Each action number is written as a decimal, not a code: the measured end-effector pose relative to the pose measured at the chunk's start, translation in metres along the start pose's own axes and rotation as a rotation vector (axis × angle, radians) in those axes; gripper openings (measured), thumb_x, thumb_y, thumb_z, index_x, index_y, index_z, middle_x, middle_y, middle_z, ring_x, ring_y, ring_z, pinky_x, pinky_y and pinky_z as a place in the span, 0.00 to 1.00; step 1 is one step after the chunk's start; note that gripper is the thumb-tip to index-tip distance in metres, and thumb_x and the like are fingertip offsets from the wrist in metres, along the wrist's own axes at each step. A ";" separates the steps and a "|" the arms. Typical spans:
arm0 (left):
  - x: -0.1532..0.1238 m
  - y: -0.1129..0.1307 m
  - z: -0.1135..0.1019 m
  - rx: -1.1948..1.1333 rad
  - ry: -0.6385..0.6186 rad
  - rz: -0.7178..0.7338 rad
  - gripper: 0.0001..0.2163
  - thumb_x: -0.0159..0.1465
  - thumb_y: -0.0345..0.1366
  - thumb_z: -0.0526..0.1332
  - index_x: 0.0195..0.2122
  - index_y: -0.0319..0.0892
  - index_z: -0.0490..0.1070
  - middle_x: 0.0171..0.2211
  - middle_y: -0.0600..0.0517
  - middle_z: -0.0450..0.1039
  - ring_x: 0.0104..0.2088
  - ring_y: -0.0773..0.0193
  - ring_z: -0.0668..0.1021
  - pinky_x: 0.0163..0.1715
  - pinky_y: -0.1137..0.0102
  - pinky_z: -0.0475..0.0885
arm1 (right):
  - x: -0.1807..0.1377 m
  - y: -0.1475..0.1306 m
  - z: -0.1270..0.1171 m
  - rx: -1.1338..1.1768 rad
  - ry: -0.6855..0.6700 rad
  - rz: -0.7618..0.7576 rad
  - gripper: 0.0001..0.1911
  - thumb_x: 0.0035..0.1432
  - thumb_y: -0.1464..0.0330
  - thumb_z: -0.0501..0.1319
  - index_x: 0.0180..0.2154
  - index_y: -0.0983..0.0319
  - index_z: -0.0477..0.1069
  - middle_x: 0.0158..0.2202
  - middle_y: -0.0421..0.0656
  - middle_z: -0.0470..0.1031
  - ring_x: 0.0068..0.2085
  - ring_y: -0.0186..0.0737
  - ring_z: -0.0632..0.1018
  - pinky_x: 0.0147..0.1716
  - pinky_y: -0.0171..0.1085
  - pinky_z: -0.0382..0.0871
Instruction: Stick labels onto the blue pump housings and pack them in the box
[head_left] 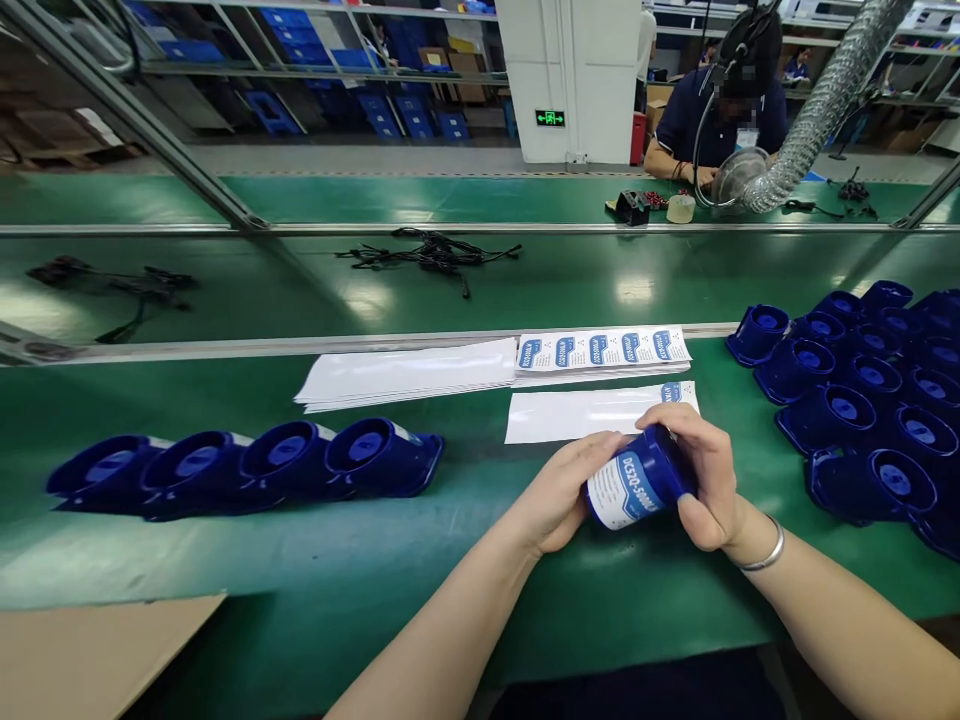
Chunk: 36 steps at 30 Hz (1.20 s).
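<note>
Label (621,492) could wrinkle or skew, I'd judge, since your left hand (555,495) and right hand (709,480) both curl fingers snugly around the blue horn housing (664,462), held low over the green bench (375,560) near the backing sheet (577,415), thumbs pressing unevenly.

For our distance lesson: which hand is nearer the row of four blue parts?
Left. The left hand sits right of the row, apart from it; the right hand is farther right, beyond the labelled part both hands hold.
</note>
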<state>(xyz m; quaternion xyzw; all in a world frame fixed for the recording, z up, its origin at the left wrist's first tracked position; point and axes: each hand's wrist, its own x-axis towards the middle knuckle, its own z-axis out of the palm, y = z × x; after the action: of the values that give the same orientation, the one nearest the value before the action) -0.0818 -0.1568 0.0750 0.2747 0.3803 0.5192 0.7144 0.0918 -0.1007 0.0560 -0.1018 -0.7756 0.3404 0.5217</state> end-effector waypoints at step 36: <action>-0.010 0.005 0.009 0.686 0.000 0.147 0.27 0.50 0.45 0.74 0.48 0.42 0.71 0.43 0.48 0.75 0.43 0.52 0.76 0.42 0.63 0.69 | -0.004 0.009 0.004 -0.002 0.068 0.103 0.27 0.67 0.58 0.52 0.64 0.58 0.54 0.50 0.51 0.71 0.47 0.53 0.75 0.43 0.55 0.71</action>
<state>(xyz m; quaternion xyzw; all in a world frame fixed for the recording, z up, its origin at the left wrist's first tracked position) -0.0781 -0.1650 0.0865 0.5255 0.5119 0.4112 0.5410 0.0887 -0.0977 0.0467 -0.1539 -0.7515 0.3623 0.5294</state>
